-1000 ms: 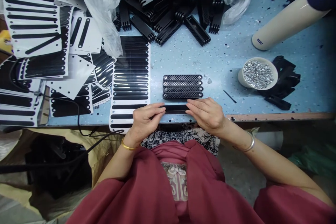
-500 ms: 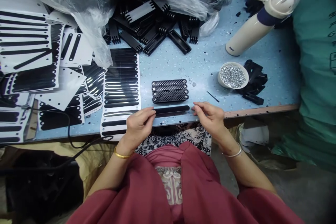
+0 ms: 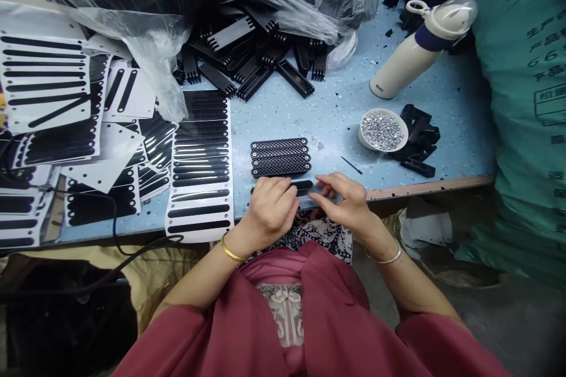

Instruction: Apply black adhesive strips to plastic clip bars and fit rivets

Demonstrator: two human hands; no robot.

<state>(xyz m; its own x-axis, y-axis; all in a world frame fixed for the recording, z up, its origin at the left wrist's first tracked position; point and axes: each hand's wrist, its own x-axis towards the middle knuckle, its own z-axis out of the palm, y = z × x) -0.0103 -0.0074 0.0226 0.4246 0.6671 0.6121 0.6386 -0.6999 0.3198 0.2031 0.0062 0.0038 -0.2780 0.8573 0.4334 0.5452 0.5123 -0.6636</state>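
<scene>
A long black strip [image 3: 303,186] lies on the blue table [image 3: 336,118] near its front edge. My left hand [image 3: 273,207] covers the strip's left and middle part, fingers curled and pressing on it. My right hand [image 3: 342,199] rests at the strip's right end with fingertips pinched on it. Just behind the strip, several black mesh-patterned bars [image 3: 280,157] lie side by side in a neat row.
White backing sheets with black strips [image 3: 200,165] spread over the table's left. A heap of black comb-like parts [image 3: 252,59] spills from plastic bags at the back. A white bowl of small silver pieces [image 3: 382,129], loose black parts [image 3: 418,140], a white bottle [image 3: 415,50], a green sack [image 3: 526,106].
My left hand has slid right along the black strip, from its left end to its middle. My right hand has stayed at the right end. The view has shifted slightly.
</scene>
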